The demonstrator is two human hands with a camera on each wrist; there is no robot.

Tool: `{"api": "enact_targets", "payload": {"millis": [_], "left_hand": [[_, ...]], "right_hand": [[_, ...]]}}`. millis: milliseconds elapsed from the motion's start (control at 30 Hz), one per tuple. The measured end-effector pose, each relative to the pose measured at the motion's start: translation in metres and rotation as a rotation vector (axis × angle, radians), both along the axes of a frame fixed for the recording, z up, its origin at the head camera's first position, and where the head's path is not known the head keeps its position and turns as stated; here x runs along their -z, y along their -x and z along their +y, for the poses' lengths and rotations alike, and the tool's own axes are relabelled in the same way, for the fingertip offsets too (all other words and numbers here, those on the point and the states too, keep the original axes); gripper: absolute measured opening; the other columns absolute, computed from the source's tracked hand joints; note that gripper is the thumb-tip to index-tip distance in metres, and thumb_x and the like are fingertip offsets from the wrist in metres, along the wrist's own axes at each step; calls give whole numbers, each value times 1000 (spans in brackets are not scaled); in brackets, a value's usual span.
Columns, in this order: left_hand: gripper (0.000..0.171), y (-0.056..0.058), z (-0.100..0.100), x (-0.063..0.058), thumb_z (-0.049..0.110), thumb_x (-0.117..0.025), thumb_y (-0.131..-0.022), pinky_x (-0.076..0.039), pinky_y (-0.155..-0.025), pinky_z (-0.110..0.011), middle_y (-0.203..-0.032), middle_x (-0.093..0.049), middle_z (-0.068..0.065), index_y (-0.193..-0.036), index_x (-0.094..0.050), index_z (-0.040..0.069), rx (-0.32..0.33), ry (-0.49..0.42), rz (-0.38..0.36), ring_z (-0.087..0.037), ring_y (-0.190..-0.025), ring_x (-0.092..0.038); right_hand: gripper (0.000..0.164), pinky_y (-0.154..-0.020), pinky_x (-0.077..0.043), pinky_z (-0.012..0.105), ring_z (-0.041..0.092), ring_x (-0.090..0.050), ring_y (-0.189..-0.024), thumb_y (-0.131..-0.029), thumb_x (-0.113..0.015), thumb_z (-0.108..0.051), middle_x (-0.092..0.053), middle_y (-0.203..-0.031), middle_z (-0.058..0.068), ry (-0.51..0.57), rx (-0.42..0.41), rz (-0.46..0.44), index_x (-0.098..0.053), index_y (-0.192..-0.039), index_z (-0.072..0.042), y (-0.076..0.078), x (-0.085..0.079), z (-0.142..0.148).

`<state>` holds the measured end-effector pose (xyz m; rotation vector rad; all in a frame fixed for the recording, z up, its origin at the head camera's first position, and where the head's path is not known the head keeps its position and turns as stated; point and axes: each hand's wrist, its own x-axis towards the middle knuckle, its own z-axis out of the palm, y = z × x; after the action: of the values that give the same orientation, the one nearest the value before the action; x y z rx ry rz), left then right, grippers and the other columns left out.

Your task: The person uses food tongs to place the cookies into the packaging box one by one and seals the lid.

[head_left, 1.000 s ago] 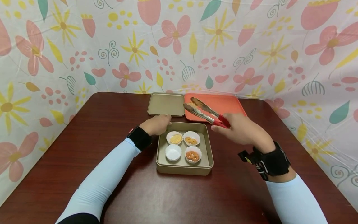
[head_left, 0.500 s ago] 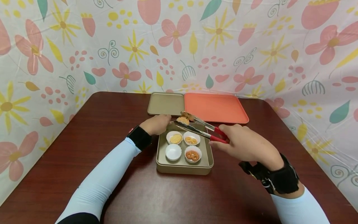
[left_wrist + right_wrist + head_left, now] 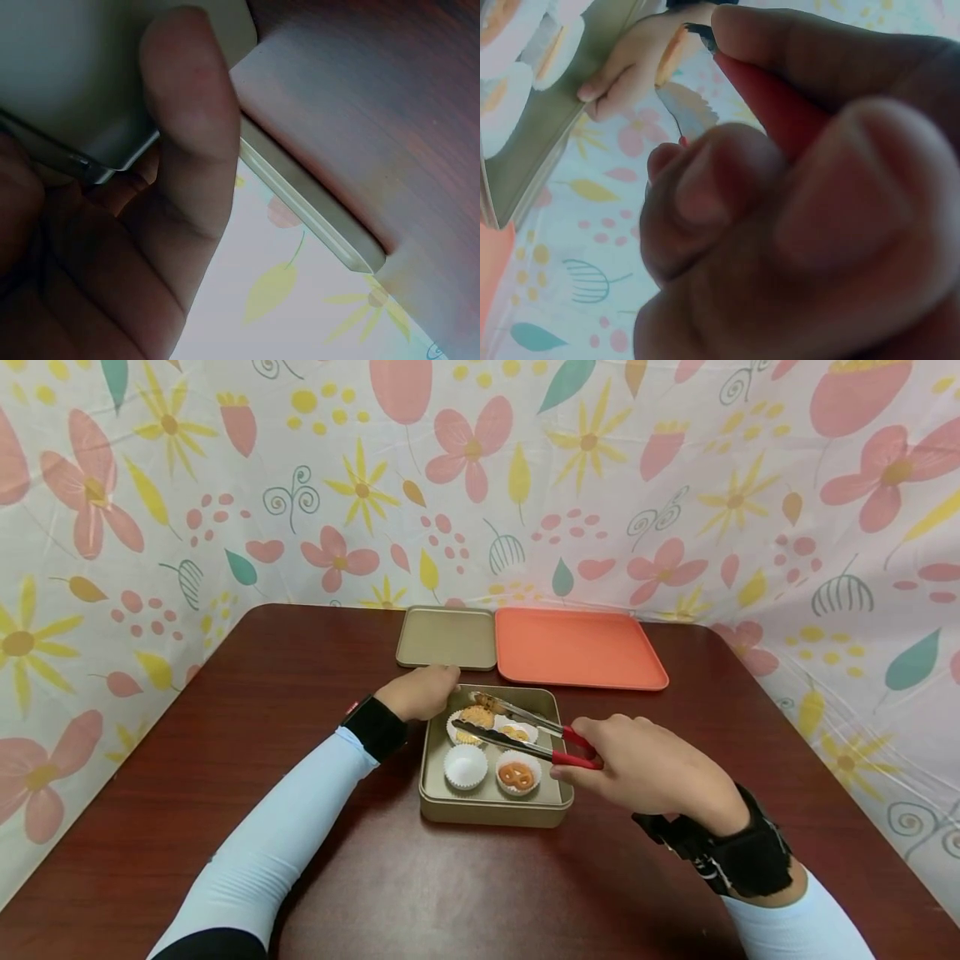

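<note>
My left hand (image 3: 423, 693) grips the back-left rim of a gold-coloured baking tin (image 3: 491, 814); in the left wrist view its thumb (image 3: 191, 90) lies along the tin's wall. My right hand (image 3: 648, 764) holds red-handled metal tongs (image 3: 576, 760). Between the tongs' tips is a round golden cookie (image 3: 477, 717), over the back-left paper cup (image 3: 453, 729), which has a yellow cookie in it. Tongs partly cover the back-right cup of small pretzels (image 3: 516, 733). In front stand a bare white paper cup (image 3: 465, 767) and one with brown pretzels (image 3: 517, 776).
Behind the tin lie a flat gold tray (image 3: 446, 637) and, to its right, an orange tray (image 3: 581, 647). The dark wooden table (image 3: 300, 643) ends against a flower-printed cloth (image 3: 480, 485).
My right hand has brought the tongs and cookie from over the orange tray forward and left, down to the back-left paper cup. The left hand stays on the tin.
</note>
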<state>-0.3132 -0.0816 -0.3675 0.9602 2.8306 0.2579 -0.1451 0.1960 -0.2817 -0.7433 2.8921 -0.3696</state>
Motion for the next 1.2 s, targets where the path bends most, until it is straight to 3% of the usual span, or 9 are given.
{"api": "enact_targets", "payload": {"millis": [267, 533, 767, 1033, 1200], "left_hand": [[17, -1, 0, 1, 11, -44, -110, -51, -93, -43, -105, -63, -17, -113, -55, -1, -16, -1, -15, -31, -107, -64], [22, 0, 0, 2, 15, -40, -111, -50, -95, -42, -108, -63, -17, -116, -55, -1, -27, -2, -29, -32, -110, -63], [23, 0, -1, 3, 15, -40, -111, -50, -96, -41, -111, -63, -17, -119, -54, -1, -33, -1, -45, -31, -112, -62], [22, 1, -2, 4, 14, -41, -111, -50, -96, -42, -110, -63, -17, -118, -55, -1, -29, -10, -34, -31, -111, -63], [22, 1, -3, 3, 15, -41, -111, -49, -96, -41, -112, -63, -18, -118, -55, -1, -21, -17, -33, -31, -112, -62]], "right_hand": [[35, -52, -39, 27, 9, -46, -52, -97, -69, -49, -49, -65, -5, -8, -18, -19, -55, -88, -18, 1, 6, -4], [37, -51, -36, 26, 9, -44, -53, -97, -68, -51, -47, -65, -4, -25, -44, -29, -55, -86, -18, 3, 10, -6], [36, -53, -36, 28, 10, -45, -57, -94, -71, -52, -48, -67, -5, -81, -53, -39, -60, -93, -17, 6, 15, -10], [42, -53, -33, 28, 11, -41, -57, -93, -71, -53, -44, -66, -3, -100, -64, -37, -51, -81, -19, 7, 20, -15], [42, -53, -33, 28, 11, -42, -58, -93, -72, -53, -45, -67, -2, -109, -60, -47, -51, -81, -19, 8, 22, -17]]}}
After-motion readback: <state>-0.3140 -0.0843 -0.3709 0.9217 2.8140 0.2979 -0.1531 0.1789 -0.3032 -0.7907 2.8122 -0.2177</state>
